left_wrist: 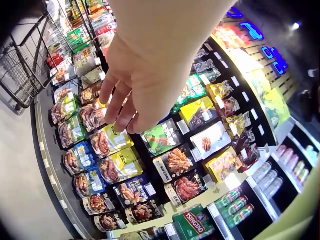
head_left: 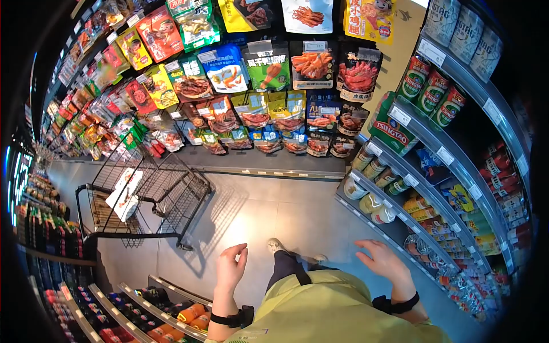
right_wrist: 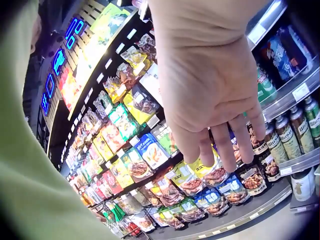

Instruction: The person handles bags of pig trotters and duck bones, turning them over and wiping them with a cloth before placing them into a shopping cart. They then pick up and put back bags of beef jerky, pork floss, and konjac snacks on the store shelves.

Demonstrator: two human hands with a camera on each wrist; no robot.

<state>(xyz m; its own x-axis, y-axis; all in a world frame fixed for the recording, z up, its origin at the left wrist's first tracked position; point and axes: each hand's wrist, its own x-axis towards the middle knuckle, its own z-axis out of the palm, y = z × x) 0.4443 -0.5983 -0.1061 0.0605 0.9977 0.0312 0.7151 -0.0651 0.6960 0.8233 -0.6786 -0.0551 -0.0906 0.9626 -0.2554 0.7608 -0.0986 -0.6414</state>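
My left hand (head_left: 231,267) hangs in front of the body in the head view, holding nothing, its fingers loosely bent. On the other side my right hand (head_left: 384,262) is also bare, with relaxed fingers over the floor. In the right wrist view its palm (right_wrist: 212,95) shows, fingers hanging loosely. Beyond both hands a rack carries rows of snack pouches, among them a green pouch (head_left: 267,67) and a blue and white pouch (head_left: 223,68). A wire shopping cart (head_left: 182,191) stands ahead to the left, nearest the left hand, with a white and red package (head_left: 124,194) in it.
To the right, curved shelves hold beer cans (head_left: 414,78), a green Tsingtao carton (head_left: 393,127) and jars. Shelves of bottles (head_left: 191,313) stand low on the left. Grey tiled floor (head_left: 257,211) lies between the rack and my feet.
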